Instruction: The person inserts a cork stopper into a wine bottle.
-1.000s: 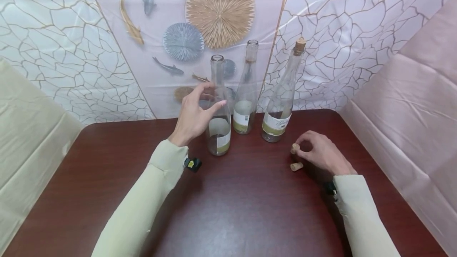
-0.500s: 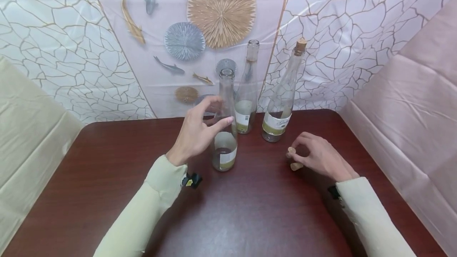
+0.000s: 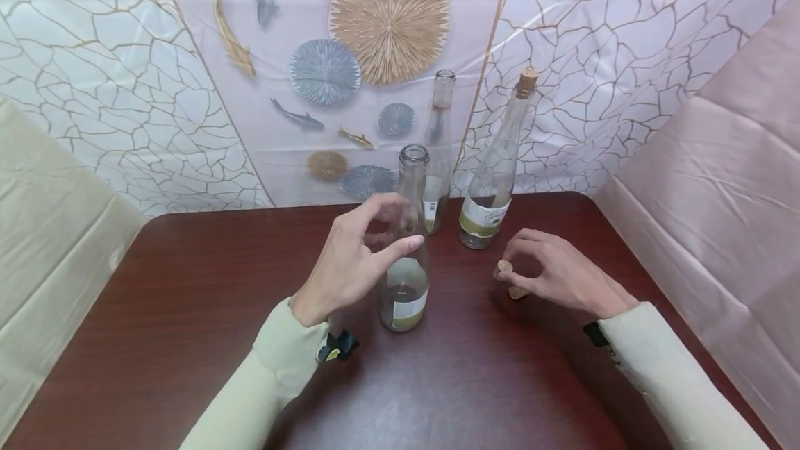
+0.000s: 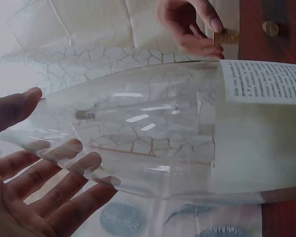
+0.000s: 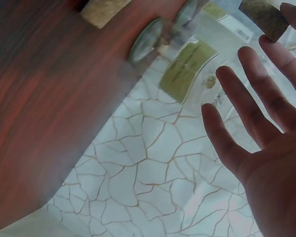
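My left hand (image 3: 350, 255) grips a clear glass bottle (image 3: 405, 276) near its shoulder, thumb on the near side. The bottle is open at the top, with a white and green label, and appears upright. In the left wrist view, fingers and thumb curve round the glass (image 4: 148, 123). Between thumb and fingertip, my right hand (image 3: 556, 269) pinches a cork (image 3: 503, 267), held over the table; the right wrist view shows this cork (image 5: 264, 19) with the other fingers spread. Beneath that hand a second cork (image 3: 517, 293) lies on the table, partly covered.
Behind the held bottle stands an uncorked glass bottle (image 3: 439, 137), partly hidden. To its right, another bottle (image 3: 494, 186) has a cork (image 3: 528, 80) in its mouth. The dark red table (image 3: 206, 283) ends at a patterned cloth (image 3: 187, 123) at the back.
My left hand has brought the bottle nearer and slightly right, away from the back bottles. My right hand has moved the pinched cork slightly left.
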A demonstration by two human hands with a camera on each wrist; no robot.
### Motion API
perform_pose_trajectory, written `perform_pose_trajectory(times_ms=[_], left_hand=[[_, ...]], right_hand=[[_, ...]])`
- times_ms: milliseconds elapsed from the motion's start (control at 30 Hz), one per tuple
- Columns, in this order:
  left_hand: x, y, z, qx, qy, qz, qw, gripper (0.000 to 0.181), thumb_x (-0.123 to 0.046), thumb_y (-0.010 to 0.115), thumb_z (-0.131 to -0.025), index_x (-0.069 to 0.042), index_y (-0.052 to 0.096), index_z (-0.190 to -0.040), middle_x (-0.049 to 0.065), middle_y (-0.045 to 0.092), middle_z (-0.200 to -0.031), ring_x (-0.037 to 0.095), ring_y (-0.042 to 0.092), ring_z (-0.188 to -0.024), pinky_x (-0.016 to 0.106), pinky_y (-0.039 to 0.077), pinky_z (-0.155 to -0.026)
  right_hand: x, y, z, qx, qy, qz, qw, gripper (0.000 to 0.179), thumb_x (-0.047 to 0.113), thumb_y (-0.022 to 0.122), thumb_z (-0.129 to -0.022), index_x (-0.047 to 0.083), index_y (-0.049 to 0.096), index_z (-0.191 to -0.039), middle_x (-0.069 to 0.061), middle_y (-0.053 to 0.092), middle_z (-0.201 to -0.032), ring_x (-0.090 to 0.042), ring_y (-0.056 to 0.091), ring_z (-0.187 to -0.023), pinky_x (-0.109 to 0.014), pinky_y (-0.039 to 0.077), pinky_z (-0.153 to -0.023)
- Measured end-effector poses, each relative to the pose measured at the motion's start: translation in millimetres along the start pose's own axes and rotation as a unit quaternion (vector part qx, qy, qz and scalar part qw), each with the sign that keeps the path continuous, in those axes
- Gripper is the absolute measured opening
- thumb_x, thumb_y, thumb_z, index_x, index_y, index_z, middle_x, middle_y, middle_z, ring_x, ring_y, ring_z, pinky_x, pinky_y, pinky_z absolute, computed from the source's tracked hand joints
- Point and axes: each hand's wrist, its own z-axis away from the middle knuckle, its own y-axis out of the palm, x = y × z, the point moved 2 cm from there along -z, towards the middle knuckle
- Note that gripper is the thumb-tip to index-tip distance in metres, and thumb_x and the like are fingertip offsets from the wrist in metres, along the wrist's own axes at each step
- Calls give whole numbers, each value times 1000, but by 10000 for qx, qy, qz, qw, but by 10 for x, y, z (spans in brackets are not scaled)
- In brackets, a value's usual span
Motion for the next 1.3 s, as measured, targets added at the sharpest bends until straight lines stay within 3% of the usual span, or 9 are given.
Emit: perform_pose_trajectory(times_ms=[200, 533, 933, 1133, 1300], left_hand=[[-54, 32, 60, 67, 86, 83, 9999, 36, -33, 75, -83, -27, 60, -115, -12, 65, -99, 4, 63, -91, 24, 57, -76], [-63, 85, 148, 71, -8, 76, 9999, 42, -32, 77, -82, -25, 60, -119, -9, 67, -101, 4, 63, -96, 24, 57, -78], [-77, 76, 161, 221, 66, 181, 9996, 42, -29, 78, -81, -25, 60, -118, -11, 67, -104, 4, 63, -98, 25, 57, -79], [-64, 76, 166, 242, 232, -31, 9994, 45, -32, 78, -80, -22, 60, -120, -13, 66, -107, 3, 62, -102, 26, 54, -87], [-61, 74, 173, 230, 472, -383, 9979, 46, -34, 76, -82, -20, 58, -122, -12, 63, -112, 2, 59, -107, 28, 51, -94]], right_hand=[[86, -99, -34, 74, -319, -200, 9993, 13, 41, 73, -83, 41, 63, -91, 25, 57, -93, 9, 52, -90, -18, 44, -83], [268, -297, -141, -11, -841, -170, 9963, 15, 37, 75, -81, 39, 63, -88, 22, 56, -95, 4, 53, -93, -12, 40, -83], [547, -709, -304, -62, -1395, 34, 9902, 18, 33, 78, -79, 33, 62, -89, 22, 56, -97, 8, 50, -93, -14, 41, -82], [705, -968, -420, -245, -1876, -31, 9819, 22, 25, 80, -77, 28, 66, -92, 18, 60, -98, 3, 53, -96, -17, 41, -86], [844, -1139, -518, -227, -1998, -26, 9796, 23, 24, 81, -77, 25, 67, -95, 14, 62, -103, 1, 56, -99, -18, 42, -89]])
